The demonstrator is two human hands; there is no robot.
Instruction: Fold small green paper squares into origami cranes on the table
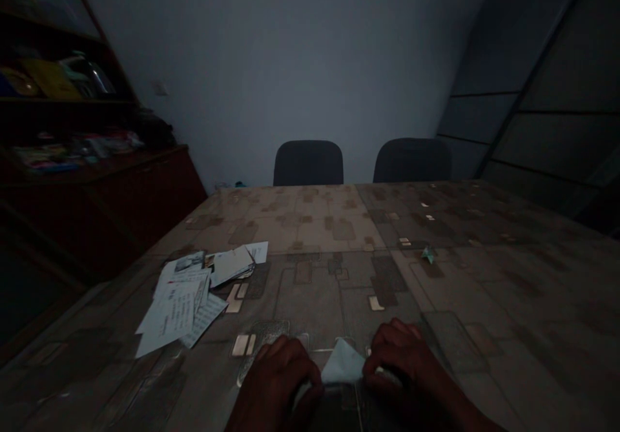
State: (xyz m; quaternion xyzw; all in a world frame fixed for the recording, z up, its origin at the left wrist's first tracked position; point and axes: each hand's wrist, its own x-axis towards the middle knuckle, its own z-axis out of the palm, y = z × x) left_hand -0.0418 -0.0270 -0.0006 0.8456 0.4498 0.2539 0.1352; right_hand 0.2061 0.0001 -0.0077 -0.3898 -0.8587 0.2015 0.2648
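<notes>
A small piece of folded paper (343,362), pale and coming to a point at its far end, is at the near edge of the table between my hands. My left hand (283,380) pinches its left corner with curled fingers. On the opposite side, my right hand (404,361) grips the right corner between thumb and fingers. The near side of the paper is in shadow, and the fingertips partly cover both corners.
Loose printed sheets (174,303) and a stack of cards (233,264) lie to the left. A small green folded-paper piece (427,254) sits right of centre on the patterned tablecloth (310,303). Two dark chairs (309,163) stand behind the table; a cabinet (97,206) is at left.
</notes>
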